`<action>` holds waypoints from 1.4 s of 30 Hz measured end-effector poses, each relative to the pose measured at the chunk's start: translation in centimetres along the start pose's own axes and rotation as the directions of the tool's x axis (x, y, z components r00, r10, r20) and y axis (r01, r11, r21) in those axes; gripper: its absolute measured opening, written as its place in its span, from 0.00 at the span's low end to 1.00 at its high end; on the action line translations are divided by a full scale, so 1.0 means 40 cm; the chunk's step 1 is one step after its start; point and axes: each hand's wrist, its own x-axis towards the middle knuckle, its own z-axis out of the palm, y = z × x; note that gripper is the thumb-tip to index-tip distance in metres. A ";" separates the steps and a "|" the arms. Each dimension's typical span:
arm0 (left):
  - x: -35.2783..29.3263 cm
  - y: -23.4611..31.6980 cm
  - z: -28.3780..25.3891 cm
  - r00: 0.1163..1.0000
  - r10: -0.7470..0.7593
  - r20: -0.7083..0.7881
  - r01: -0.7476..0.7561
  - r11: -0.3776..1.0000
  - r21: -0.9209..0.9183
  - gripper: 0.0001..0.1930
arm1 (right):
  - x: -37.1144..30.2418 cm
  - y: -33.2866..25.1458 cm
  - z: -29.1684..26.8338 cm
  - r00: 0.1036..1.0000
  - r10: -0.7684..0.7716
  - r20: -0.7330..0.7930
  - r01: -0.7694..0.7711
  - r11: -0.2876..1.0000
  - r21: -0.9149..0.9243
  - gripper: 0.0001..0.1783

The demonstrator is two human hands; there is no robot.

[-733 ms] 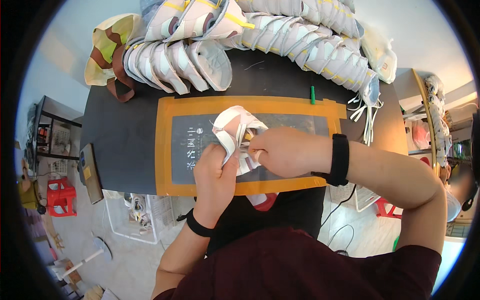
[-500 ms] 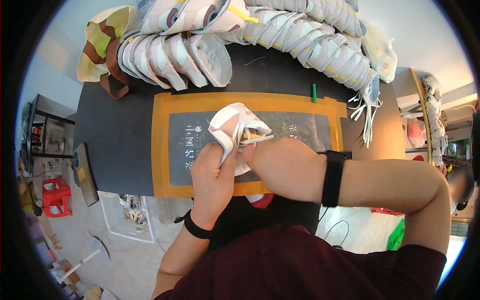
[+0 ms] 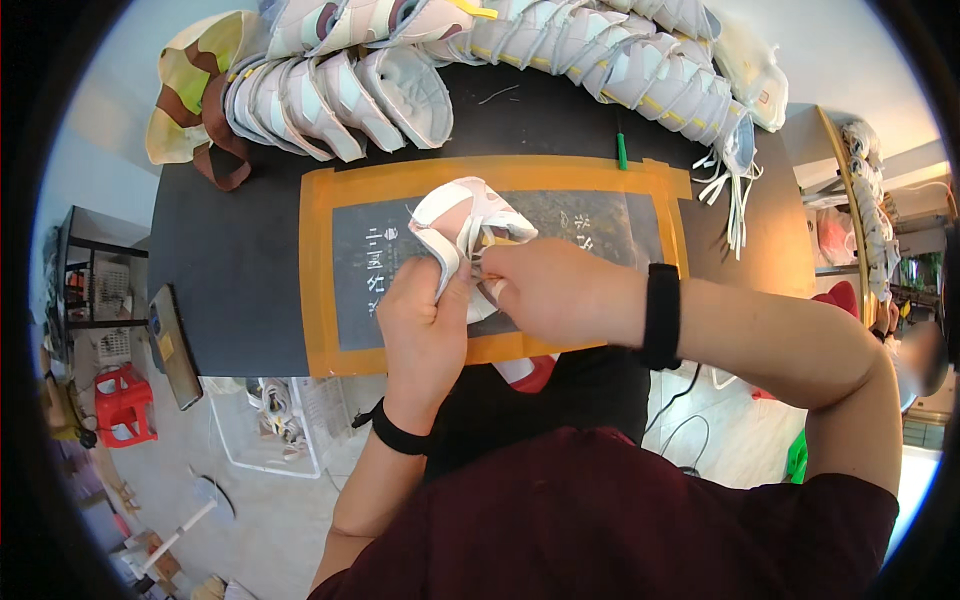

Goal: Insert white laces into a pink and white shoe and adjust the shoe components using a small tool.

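Since the earlier frame, the right hand (image 3: 565,290) has moved a little farther from the body, together with its wrist, and the whole view has shifted, so that the worktop (image 3: 235,270) now lies higher in it. The shoe upper (image 3: 455,214) is held up over the dark sheet (image 3: 620,235), inside the border of orange tape (image 3: 318,270). Its rounded end points away from the body, toward the stacked uppers (image 3: 620,60), and its long axis runs roughly from far to near, slightly slanted. The near end is partly covered by the hands, so we cannot tell which end is the toe. The left hand (image 3: 425,320) clamps the left edge between thumb and fingers; the right hand is narrow, pinching at the white laces (image 3: 477,237). As for writing, we see large white characters on the sheet, left and right of the upper, and one small emblem.
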 end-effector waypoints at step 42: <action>-0.010 0.022 -0.037 0.912 -0.375 0.167 0.410 0.820 -0.399 0.12 | -0.094 -0.009 0.034 0.984 0.073 -0.165 -0.016 0.946 0.322 0.13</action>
